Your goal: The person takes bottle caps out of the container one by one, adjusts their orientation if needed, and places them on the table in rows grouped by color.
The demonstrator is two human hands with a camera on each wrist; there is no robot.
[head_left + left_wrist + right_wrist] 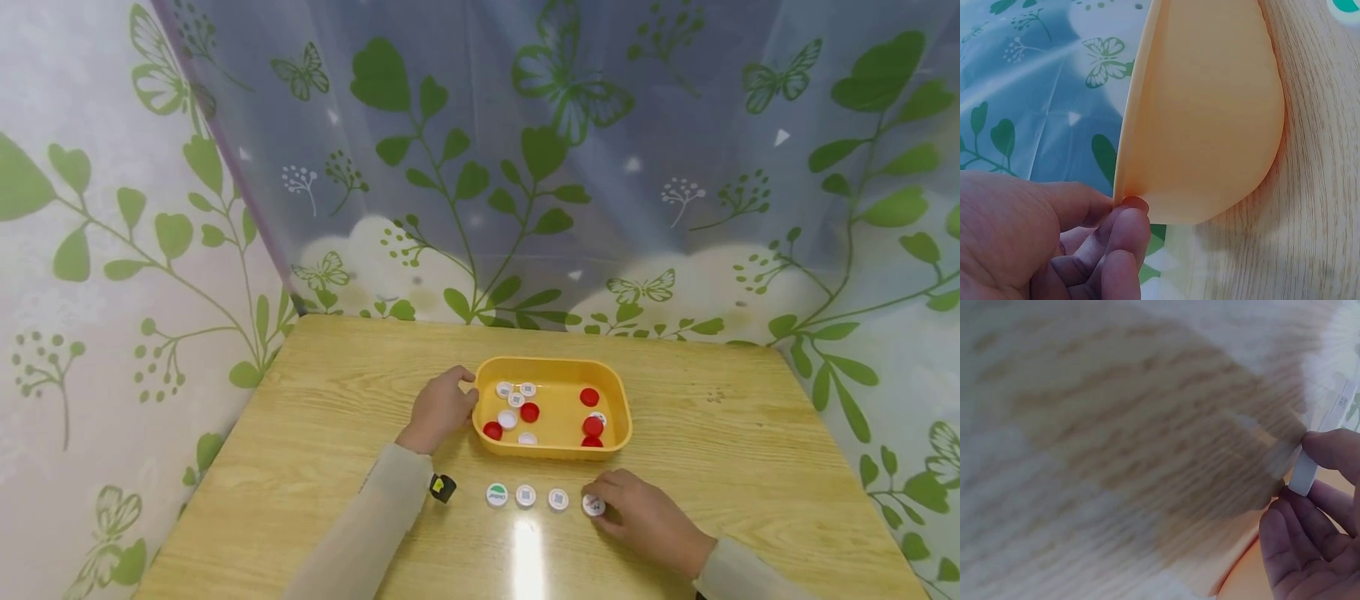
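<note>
Cap (593,506) and tray (551,455), each pinched

The left hand (441,410) pinches the tray's left rim with curled fingers, probably steadying it. The right hand (647,518) pinches the cap beside three row caps (526,496), seemingly aligning it. Red caps (530,412) lie inside the tray.
</note>
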